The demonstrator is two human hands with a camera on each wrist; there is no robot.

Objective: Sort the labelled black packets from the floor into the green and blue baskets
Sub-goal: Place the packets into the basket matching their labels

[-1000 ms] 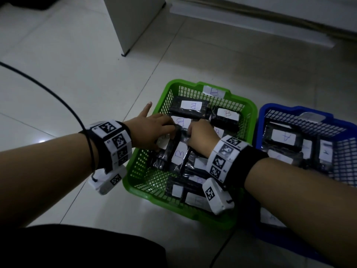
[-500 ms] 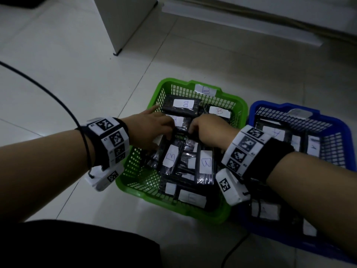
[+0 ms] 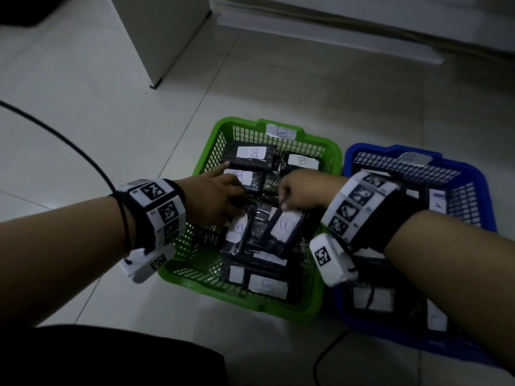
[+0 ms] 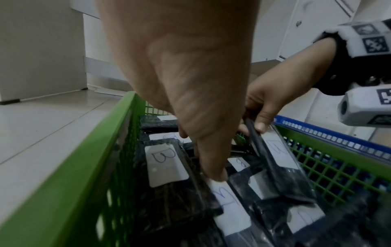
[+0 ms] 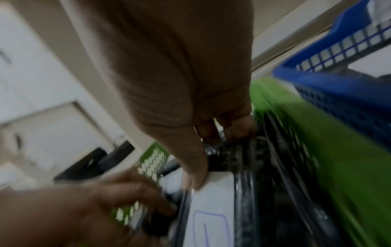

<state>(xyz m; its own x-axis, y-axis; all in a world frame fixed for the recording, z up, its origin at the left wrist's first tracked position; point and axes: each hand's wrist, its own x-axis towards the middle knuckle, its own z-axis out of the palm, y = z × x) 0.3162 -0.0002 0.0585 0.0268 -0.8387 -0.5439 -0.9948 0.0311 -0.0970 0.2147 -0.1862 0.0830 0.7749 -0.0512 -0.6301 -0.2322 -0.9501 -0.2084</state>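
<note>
1. We're in the green basket (image 3: 211,151) at frame centre, both hands among the black packets (image 3: 252,158), which lie crowded and overlapping inside it.
2. Our right hand (image 3: 299,190) pinches the top edge of a B-labelled packet (image 3: 287,228), thumb on its white label. Our left hand (image 3: 214,196) has its thumb pressed on a neighbouring B packet (image 3: 237,229); whether its fingers grip it we can't tell.
3. These look light, flat and glossy, so probably slippery. An edge pinch seems best.
4. The basket's walls hem us in, and the blue basket (image 3: 473,174) touches it on the right, its packets partly hidden by our forearm.
</note>
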